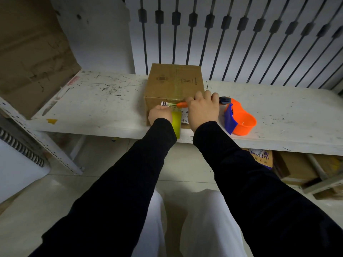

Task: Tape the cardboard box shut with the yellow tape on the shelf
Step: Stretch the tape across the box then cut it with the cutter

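Right hand (201, 110) is knuckles-up against the front top edge of the cardboard box (173, 83), fingers curled around an orange-handled cutter (182, 104); only its tapered orange tip shows, poking left from under the fist, rest hidden. Left hand (160, 115) sits lower on the box's front face, closed into a pinch on the yellow tape (176, 125), a glossy translucent strip hanging down the front of the box past the shelf (96, 102) edge. Exact finger contact hidden by the back of the hand. Both forearms in black sleeves, stretched forward, wrists near level.

Box: matte brown corrugated, roughly cubic, flaps closed, a faint shiny tape band running down the middle of its top. White label with print and handwriting on its front, partly covered by both hands, unreadable. Box stands on the shelf, a white painted board, scuffed and scribbled with dark marks.

Just right of the box: orange plastic tape dispenser (239, 119), rounded, with a blue flat blade guard, partly behind the right hand. Small yellow tape scrap (52, 121) well left of the box, at the shelf's front edge.
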Action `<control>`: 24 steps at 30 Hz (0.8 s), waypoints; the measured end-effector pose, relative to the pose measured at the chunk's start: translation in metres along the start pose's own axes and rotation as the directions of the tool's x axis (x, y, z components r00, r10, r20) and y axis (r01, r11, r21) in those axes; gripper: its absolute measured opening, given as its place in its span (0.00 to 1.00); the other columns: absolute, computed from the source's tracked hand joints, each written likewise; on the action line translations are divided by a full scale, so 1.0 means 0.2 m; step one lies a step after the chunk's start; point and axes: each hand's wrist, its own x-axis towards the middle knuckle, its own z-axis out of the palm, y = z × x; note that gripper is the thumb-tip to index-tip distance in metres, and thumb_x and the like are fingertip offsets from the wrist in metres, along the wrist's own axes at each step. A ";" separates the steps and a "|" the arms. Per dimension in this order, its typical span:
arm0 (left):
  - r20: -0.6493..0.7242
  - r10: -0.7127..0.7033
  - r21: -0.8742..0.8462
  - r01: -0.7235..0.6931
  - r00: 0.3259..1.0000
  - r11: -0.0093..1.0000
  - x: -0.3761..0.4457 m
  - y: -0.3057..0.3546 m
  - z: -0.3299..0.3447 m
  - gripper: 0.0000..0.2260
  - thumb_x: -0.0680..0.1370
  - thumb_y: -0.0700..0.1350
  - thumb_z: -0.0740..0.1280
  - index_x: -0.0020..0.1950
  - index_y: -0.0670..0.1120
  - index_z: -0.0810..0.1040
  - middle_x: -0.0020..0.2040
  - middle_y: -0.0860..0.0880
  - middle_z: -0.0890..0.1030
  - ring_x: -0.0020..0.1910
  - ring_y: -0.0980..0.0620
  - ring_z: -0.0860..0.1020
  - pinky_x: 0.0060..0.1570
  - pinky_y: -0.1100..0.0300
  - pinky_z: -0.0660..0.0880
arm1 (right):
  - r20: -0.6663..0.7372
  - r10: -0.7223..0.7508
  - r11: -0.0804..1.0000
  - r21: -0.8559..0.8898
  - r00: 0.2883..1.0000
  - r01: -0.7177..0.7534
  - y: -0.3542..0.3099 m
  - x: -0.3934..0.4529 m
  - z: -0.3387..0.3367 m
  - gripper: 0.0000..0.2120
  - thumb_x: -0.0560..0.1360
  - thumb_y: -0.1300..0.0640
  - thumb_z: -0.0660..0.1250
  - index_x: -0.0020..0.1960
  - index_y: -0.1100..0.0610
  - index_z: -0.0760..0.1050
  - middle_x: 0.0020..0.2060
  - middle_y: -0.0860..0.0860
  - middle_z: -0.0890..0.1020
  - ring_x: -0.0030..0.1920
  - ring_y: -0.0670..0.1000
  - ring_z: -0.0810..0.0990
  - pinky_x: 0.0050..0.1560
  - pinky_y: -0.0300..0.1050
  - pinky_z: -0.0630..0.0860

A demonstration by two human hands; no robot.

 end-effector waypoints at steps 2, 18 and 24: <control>-0.025 -0.003 -0.027 0.002 1.000 1.000 -0.01 0.00 0.01 0.11 0.77 0.43 0.64 0.57 0.41 0.79 0.58 0.43 0.81 0.57 0.43 0.78 0.57 0.56 0.74 | 0.000 -0.004 1.000 0.001 1.000 0.004 -0.01 0.00 -0.01 0.12 0.77 0.59 0.58 0.59 0.57 0.73 0.53 0.57 0.76 0.60 0.60 0.70 0.64 0.55 0.63; -0.034 0.002 -0.048 -0.004 0.999 0.999 -0.05 -0.01 -0.01 0.11 0.77 0.41 0.63 0.58 0.42 0.78 0.59 0.43 0.81 0.57 0.43 0.79 0.52 0.57 0.75 | 0.093 0.124 0.992 -0.041 0.988 -0.121 0.17 -0.10 0.06 0.16 0.77 0.61 0.55 0.63 0.56 0.71 0.56 0.58 0.76 0.62 0.62 0.69 0.66 0.57 0.61; -0.033 0.046 0.199 -0.039 0.998 0.979 -0.07 -0.03 -0.02 0.11 0.77 0.41 0.63 0.58 0.41 0.78 0.59 0.42 0.80 0.58 0.42 0.78 0.56 0.54 0.75 | 0.080 0.136 0.991 -0.028 0.987 -0.134 0.21 -0.15 0.05 0.16 0.77 0.62 0.53 0.63 0.56 0.71 0.57 0.58 0.76 0.63 0.62 0.69 0.66 0.57 0.61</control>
